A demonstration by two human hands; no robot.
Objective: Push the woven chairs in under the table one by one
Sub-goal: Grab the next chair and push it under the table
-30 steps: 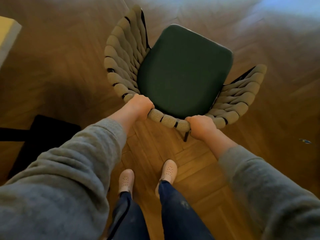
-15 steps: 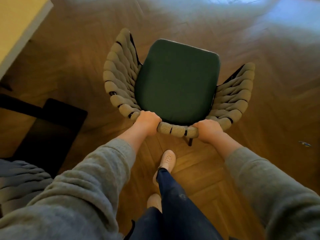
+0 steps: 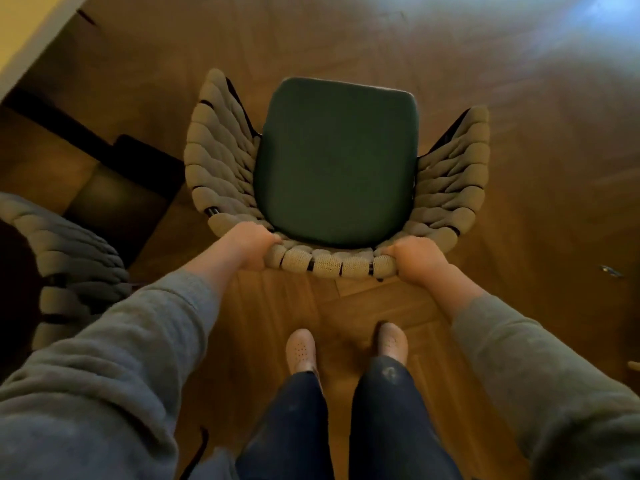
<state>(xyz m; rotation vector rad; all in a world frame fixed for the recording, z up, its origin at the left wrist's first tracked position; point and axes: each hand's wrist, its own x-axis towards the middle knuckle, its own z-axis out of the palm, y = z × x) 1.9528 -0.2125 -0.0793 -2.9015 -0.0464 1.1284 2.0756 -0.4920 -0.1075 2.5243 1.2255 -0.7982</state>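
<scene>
A woven chair (image 3: 221,168) with beige braided arms and a dark green seat cushion stands on the wooden floor right in front of me. My left hand (image 3: 251,245) grips the left end of its woven top rail. My right hand (image 3: 417,256) grips the right end of the same rail. The pale table (image 3: 24,39) shows only as a corner at the top left, well left of the chair. A second woven chair (image 3: 69,258) sits at the left edge, partly cut off.
A dark table base and leg (image 3: 138,174) lie on the floor between the two chairs. My two feet (image 3: 301,351) stand just behind the held chair. A small object (image 3: 611,271) lies on the floor at the right.
The chair has swung so its seat faces straight ahead of me. The view shifted, bringing more of the table corner and the second chair in on the left. My feet now stand side by side.
</scene>
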